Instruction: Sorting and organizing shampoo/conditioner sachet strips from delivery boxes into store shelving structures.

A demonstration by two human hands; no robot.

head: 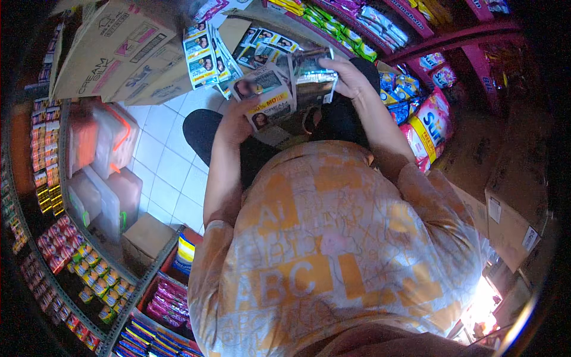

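My left hand (241,120) grips the lower left part of a strip of Cream Silk sachets (272,91), its printed face towards me. My right hand (350,78) holds the silvery-dark part of sachets (314,76) at its right edge, thumb on top. Whether both parts are one joined strip I cannot tell. Just beyond my hands, more sachet strips (200,56) hang over the edge of an open cardboard box, and others (267,42) lie in a heap beside them.
A large cardboard box (125,49) stands at the upper left. Plastic containers (111,143) and a small carton (147,236) are on the tiled floor (167,156). Shelves of packets curve along the left. A Surf detergent bag (430,127) and brown cartons (513,223) are on the right.
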